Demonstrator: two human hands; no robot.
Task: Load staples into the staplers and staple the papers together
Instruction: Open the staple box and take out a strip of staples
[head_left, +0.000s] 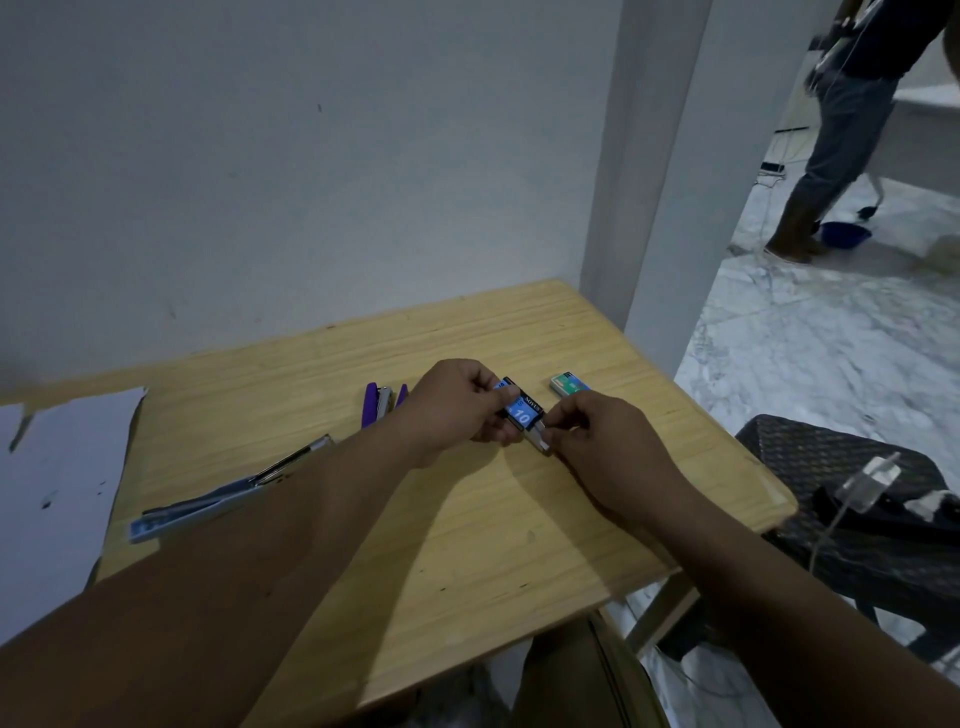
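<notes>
My left hand (457, 402) grips a small blue and black staple box (521, 410) marked "10", held just above the wooden table (467, 519). My right hand (587, 431) pinches the inner tray (540, 441) that sticks out of the box's near end. A purple stapler (378, 404) lies opened flat just left of my left hand. A second, blue stapler (228, 491) lies opened out long at the left, partly behind my left forearm. White papers (57, 488) lie at the table's left edge. A green staple box (570, 385) rests to the right of the held box.
The table stands against a white wall, with a pillar at its far right corner. A dark woven chair (852, 499) with a cable and a bag stands to the right. Another person (841, 130) stands on the marble floor beyond.
</notes>
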